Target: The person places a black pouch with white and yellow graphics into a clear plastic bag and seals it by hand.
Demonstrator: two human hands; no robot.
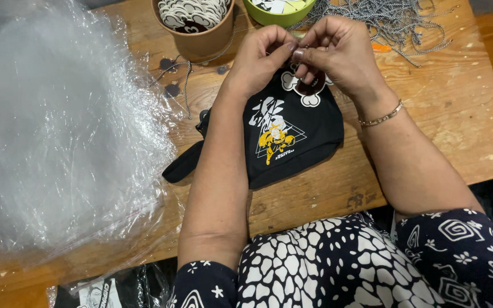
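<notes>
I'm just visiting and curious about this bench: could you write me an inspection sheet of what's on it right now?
Surface: wooden table, worn and marked.
Job's things: black pouch with a yellow-and-white print; cloud-shaped tag at its top.
Clutter: heap of clear plastic bags; brown cup of tags; green bowl.
Grippers: left hand and right hand pinch together above the tag; what they pinch is too small to tell.
Cables: pile of black-and-white cords.
Surroundings: patterned clothing.

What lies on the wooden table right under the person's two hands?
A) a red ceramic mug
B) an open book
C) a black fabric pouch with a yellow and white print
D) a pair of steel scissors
C: both hands, left hand and right hand, meet above the black fabric pouch with its yellow and white print, lying on the wooden table.
</notes>
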